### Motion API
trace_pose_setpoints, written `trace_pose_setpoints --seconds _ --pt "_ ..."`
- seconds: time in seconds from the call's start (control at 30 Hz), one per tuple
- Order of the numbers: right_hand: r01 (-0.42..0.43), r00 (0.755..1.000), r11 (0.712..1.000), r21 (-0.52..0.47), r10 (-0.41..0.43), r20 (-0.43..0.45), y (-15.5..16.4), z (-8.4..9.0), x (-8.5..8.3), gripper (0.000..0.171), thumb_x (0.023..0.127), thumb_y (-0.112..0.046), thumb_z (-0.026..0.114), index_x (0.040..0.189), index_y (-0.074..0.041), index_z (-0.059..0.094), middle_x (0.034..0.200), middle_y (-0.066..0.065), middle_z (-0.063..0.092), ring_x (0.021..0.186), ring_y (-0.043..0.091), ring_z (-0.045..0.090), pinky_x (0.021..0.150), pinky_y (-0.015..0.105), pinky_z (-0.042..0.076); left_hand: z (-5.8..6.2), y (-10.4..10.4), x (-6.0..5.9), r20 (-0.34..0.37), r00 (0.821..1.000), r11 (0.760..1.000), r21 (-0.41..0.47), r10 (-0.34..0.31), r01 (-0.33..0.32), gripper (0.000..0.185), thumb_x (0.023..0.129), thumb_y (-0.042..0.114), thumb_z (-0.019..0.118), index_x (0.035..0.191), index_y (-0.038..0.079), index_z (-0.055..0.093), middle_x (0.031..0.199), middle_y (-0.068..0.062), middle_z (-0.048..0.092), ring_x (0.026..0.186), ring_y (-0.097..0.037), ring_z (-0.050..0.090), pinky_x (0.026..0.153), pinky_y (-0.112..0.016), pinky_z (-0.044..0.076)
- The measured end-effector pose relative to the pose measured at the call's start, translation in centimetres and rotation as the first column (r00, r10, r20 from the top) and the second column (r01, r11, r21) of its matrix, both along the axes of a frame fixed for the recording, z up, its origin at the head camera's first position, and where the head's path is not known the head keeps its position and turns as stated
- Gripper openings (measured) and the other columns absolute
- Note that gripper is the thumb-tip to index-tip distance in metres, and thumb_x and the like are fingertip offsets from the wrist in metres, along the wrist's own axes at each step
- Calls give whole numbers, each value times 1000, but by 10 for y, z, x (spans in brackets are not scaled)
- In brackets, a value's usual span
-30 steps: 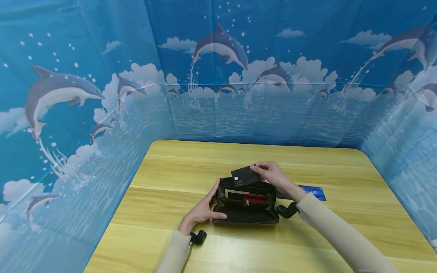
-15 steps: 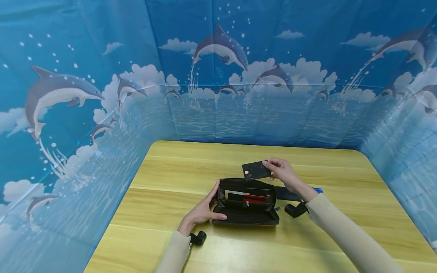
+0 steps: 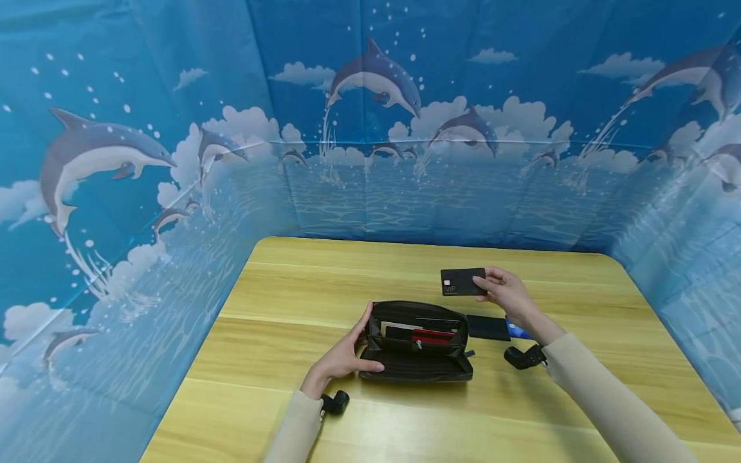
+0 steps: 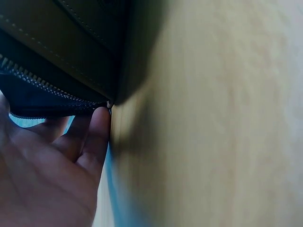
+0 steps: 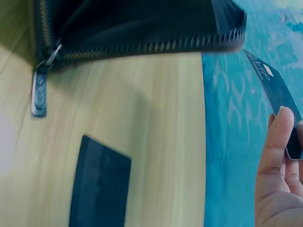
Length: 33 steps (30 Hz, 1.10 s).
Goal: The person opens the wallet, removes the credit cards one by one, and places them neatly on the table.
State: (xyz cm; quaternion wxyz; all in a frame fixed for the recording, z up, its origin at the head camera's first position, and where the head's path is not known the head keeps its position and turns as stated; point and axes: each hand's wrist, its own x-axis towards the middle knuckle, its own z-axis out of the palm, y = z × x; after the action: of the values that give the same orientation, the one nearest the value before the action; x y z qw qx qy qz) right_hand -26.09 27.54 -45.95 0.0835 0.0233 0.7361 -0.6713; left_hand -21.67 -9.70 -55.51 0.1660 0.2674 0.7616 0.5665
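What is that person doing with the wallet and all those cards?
A person sits at a wooden table with a black zip wallet lying open. The left hand steadies the wallet's left end. The right hand pinches a black VIP card above the table, off to the wallet's right. Another dark card and a blue card lie beside the wallet.
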Motion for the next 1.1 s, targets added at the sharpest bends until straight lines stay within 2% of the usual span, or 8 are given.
trace_pose_setpoints --seconds 0.07,0.13,0.27,0.37,0.6,0.77,0.9,1.1 --pt "29 999 1000 9 -29 28 7 -3 1 56 93 -27 62 132 4 38 123 18 43 88 6 54 91 45 45 0 0 0 -2 1000 1000 3 1 -1 115 76 31 82 150 43 -5 156 10 -4 141 -22 6 108 -49 21" --pt "49 998 999 10 -49 39 14 -5 2 61 93 -28 63 136 3 34 132 19 36 90 5 55 94 46 43 0 0 0 -7 1000 1000 4 2 -2 115 76 31 81 151 41 -5 157 9 -4 141 -22 7 108 -49 22" --pt "70 997 997 -22 -69 38 29 -5 5 43 92 -25 64 121 -1 45 106 7 55 82 11 63 92 41 45 0 0 0 -10 1000 1000 -2 4 -4 115 76 32 81 151 39 -6 157 9 -4 141 -23 9 107 -47 24" --pt "81 996 993 -87 -78 38 43 -7 10 31 92 -20 65 113 -3 49 90 -2 59 79 15 65 89 37 47 0 -1 1 -9 1000 1000 -7 4 -4 115 76 33 81 152 37 -6 157 8 -4 141 -23 10 107 -46 26" --pt "86 996 989 -123 -85 8 92 -32 23 14 92 -21 66 100 -13 57 91 -2 58 84 13 66 85 28 49 1 -2 3 -3 1000 1000 -14 11 -11 115 76 34 81 152 36 -6 156 8 -4 140 -24 10 107 -50 22" --pt "160 987 975 -154 -153 57 125 -39 38 14 90 -22 67 98 -13 60 95 -5 57 83 10 66 80 23 50 1 -3 2 5 1000 1000 -12 22 -22 115 75 34 82 152 39 -5 156 9 -3 140 -24 8 107 -53 20" --pt "212 977 952 -222 -202 67 145 -41 51 4 91 -14 66 92 -14 70 91 -5 64 78 11 67 76 25 52 0 -3 2 6 1000 1000 -11 28 -28 116 75 33 82 152 38 -5 156 9 -3 140 -23 9 108 -51 21" --pt "319 946 918 -237 -292 141 166 -49 71 12 90 -10 67 82 -18 72 82 -2 67 74 12 68 71 26 53 0 -1 3 4 1000 1000 -3 20 -20 116 75 32 82 152 39 -4 156 8 -2 140 -22 14 107 -46 25"
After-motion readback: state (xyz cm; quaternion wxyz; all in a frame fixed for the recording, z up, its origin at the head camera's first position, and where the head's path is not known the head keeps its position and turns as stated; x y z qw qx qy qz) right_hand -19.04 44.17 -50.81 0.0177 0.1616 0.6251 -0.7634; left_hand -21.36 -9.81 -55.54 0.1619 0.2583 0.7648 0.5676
